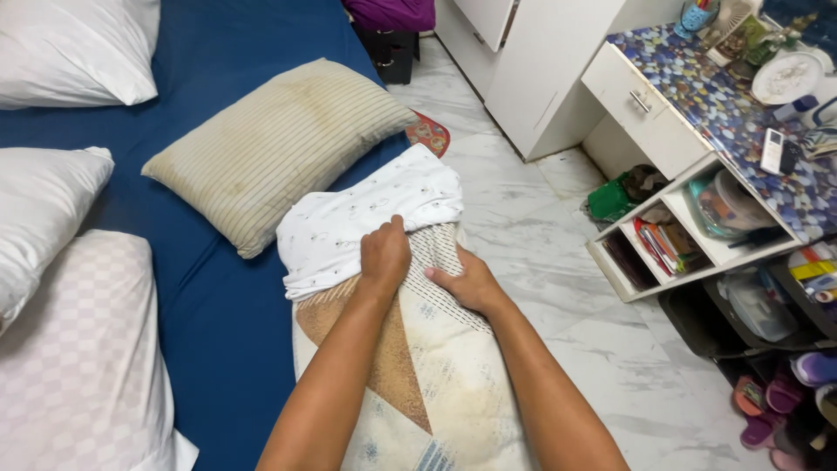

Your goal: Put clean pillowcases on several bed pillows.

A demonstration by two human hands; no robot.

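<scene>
Blue sheeting covers the mattress (218,296), and we take the patterned pillow (418,392) lying along its right edge as our landmark. Its long axis runs straight away from us, toward the marble floor (540,244) beyond. A white printed pillowcase (366,222) of thin, soft cotton sits bunched over the pillow's far end, just ahead of both hands. Our left hand (384,255) is closed, knuckles up, pinching the case's near hem. Our right hand (466,283) lies half curled against the pillow's right side, touching the quilted ticking there; we cannot tell whether it grips anything. Left of the pillow rests a striped beige cushion (279,144).
</scene>
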